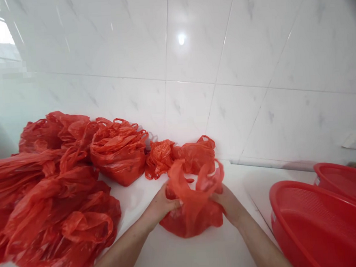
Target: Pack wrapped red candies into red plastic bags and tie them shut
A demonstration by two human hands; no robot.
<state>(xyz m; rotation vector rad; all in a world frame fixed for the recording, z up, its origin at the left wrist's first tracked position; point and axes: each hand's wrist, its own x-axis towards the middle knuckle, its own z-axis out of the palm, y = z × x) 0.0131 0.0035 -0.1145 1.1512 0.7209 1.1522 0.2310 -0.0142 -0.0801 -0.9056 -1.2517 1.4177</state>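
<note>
A red plastic bag [192, 216] rests on the white tabletop in front of me, its handle loops standing up. My left hand [166, 201] grips the bag's left side, thumb on the outside and fingers partly hidden by the plastic. On the opposite side, my right hand [227, 203] holds the bag too, its fingertips hidden behind the film. What the bag contains cannot be made out. Just behind it, a smaller red bag [197, 153] and a crumpled red bag [161, 155] lie against the wall.
Several red plastic bags [57, 203] are heaped on the left, with a fuller bag [120, 154] by the wall. To the right stand a large red basket [318, 221] and a second red basket [348, 176] behind it. A white tiled wall [191, 67] bounds the table.
</note>
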